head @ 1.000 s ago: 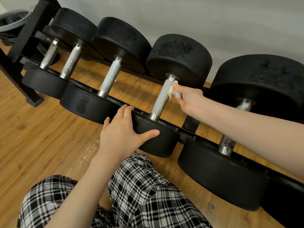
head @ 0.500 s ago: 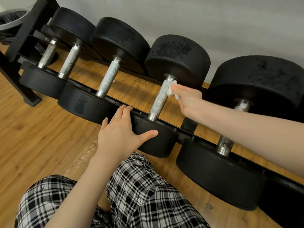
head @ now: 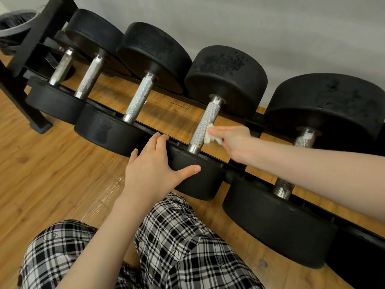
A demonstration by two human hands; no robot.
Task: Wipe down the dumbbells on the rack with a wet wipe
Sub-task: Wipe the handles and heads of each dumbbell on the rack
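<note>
At the bottom of the frame, plaid trousers are seen over a wooden floor. Just above them, at centre, the left hand is laid on the near head of the fourth dumbbell from the left, its fingers straight and spread, the thumb along the head's rim; the weight is judged to be steadied by it. Right of centre, a crumpled white wet wipe is pinched in the curled fingers of the right hand and pressed against the lower part of that dumbbell's knurled steel handle. The handle-wiping step is judged to be in hand. For the next move, the wipe would need to be carried around and along the handle, then over the heads. Further up, the black rack is seen holding five dumbbells in a row, the far head lying against a grey wall.
</note>
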